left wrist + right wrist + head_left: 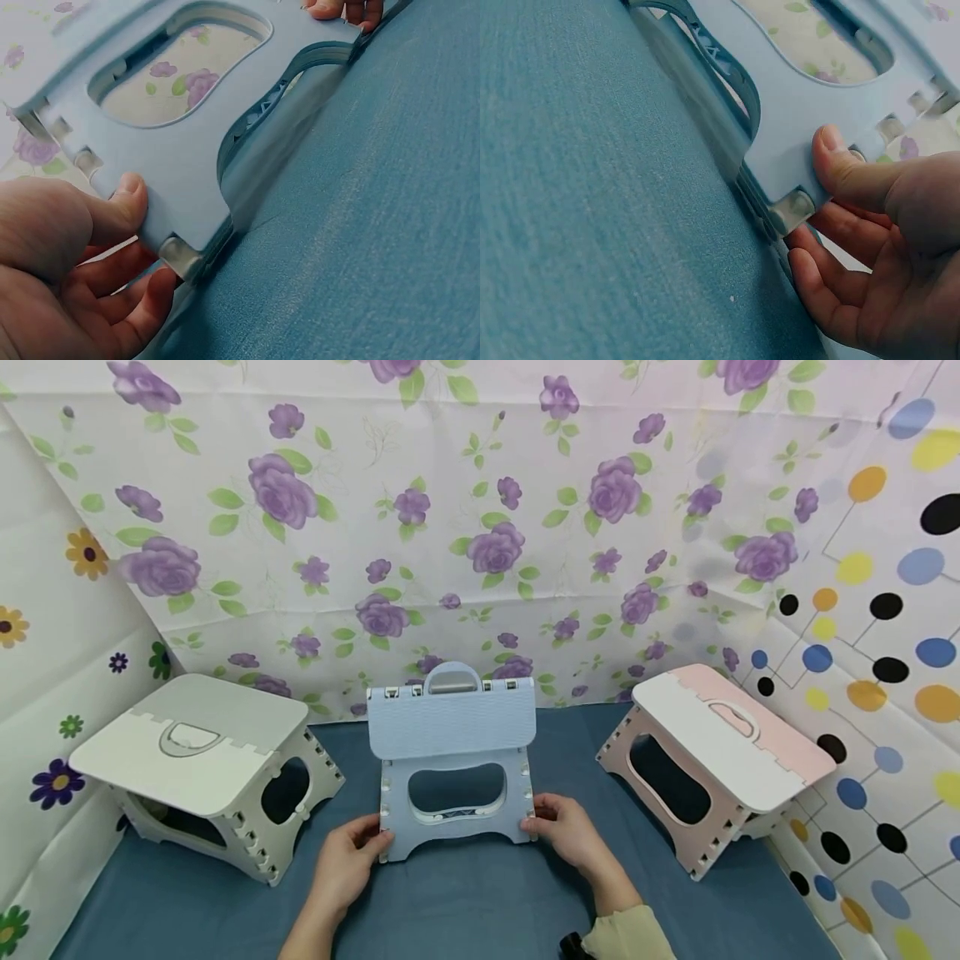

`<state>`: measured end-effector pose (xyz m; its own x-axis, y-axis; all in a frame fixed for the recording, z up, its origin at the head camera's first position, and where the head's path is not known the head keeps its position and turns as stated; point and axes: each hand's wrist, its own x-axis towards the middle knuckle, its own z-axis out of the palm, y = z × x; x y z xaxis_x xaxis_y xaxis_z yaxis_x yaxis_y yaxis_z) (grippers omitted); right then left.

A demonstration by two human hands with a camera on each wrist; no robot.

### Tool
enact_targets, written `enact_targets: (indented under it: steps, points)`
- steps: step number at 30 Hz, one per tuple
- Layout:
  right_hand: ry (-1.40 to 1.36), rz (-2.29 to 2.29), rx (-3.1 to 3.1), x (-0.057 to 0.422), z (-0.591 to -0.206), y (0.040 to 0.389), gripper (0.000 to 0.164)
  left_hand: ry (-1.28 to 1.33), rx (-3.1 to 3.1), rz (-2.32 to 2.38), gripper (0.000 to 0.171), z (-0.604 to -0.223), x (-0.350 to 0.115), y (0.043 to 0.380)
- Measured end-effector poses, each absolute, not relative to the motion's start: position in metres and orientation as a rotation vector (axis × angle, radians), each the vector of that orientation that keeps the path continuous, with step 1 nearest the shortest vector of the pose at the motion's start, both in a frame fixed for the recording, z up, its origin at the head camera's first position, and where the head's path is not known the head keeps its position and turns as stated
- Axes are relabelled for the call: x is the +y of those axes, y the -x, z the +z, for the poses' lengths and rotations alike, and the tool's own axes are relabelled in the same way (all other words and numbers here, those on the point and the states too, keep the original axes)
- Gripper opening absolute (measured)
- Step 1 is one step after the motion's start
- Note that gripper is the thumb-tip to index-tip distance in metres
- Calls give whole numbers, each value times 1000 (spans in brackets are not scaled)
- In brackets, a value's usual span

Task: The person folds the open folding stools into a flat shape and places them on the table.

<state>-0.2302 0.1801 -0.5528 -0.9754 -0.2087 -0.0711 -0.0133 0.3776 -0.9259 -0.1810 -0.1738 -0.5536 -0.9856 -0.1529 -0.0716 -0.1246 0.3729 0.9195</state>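
A light blue folding stool stands upright in the middle of the head view, partly folded, its top panel hanging in front and a carry handle sticking up behind. My left hand grips the lower left edge of its leg panel; in the left wrist view the thumb presses the front face and the other fingers go behind. At the lower right edge, my right hand pinches the panel likewise, with the thumb in front. The far side of the stool is hidden.
To the left stands an unfolded stool with a white and grey top. An unfolded pink and white stool is at the right. All rest on a blue cloth. A flowered curtain hangs close behind, and a dotted sheet borders the right.
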Motion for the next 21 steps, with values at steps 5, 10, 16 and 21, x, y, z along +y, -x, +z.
enact_targets:
  steps: [5,10,16,21]
  points:
    - [195,-1577,2470,178,-554,230,33,-266,-2601,-1725,35,-553,-175,180]
    - [169,-1535,2455,178,-556,230,36,-301,-2630,-1745,38,-555,-175,180]
    - [157,-1507,2457,178,-561,230,36,-318,-2643,-1759,39,-558,-176,179]
    - [151,-1508,2469,179,-561,234,38,-310,-2668,-1736,44,-556,-178,182]
